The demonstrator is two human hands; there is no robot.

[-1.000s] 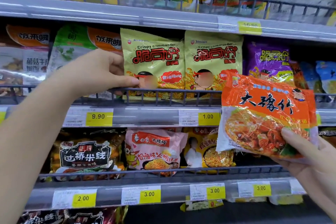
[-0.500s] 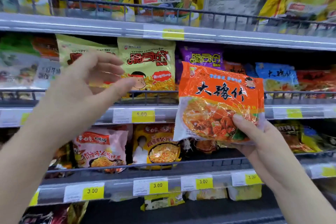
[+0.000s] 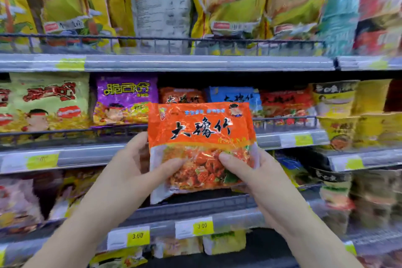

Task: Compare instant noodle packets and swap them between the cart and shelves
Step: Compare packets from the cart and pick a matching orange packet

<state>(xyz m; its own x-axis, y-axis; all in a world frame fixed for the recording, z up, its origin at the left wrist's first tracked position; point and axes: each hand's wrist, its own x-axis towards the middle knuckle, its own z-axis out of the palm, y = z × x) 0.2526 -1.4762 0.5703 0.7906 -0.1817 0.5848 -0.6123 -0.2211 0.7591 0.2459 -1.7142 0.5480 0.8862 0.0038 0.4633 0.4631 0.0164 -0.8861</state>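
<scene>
Your left grip point(image 3: 133, 167) and right grip point(image 3: 250, 173) both hold the orange crinkly plastic noodle packet point(image 3: 202, 128) at its seven and five o'clock corners.

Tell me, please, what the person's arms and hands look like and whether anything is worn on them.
Both are bare: the left hand and right hand wear no gloves, rings or watch, and the left forearm and right forearm show no sleeve in view.

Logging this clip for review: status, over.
Left hand, right hand: both hold orange noodle packet, thumbs on front. Packet upright before middle shelf. Nothing between them.
</scene>
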